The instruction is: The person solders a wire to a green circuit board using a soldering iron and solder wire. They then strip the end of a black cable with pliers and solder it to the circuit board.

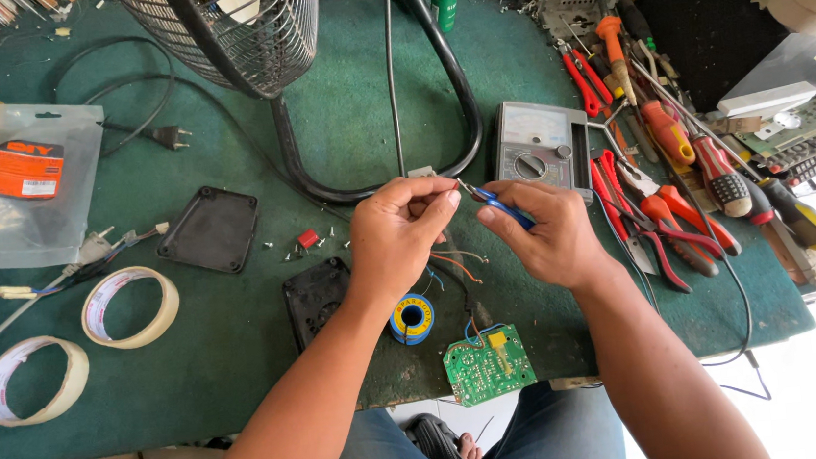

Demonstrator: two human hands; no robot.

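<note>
I see my left hand (394, 236) pinching a thin wire (464, 188) between thumb and forefinger above the green desk (241, 343). My right hand (551, 237) is closed around a small blue-handled tool (502, 206), its tip meeting the wire's end. Orange and blue strands (455, 265) trail down toward a green circuit board (489, 365) at the desk's near edge, beside a blue solder spool (412, 319).
</note>
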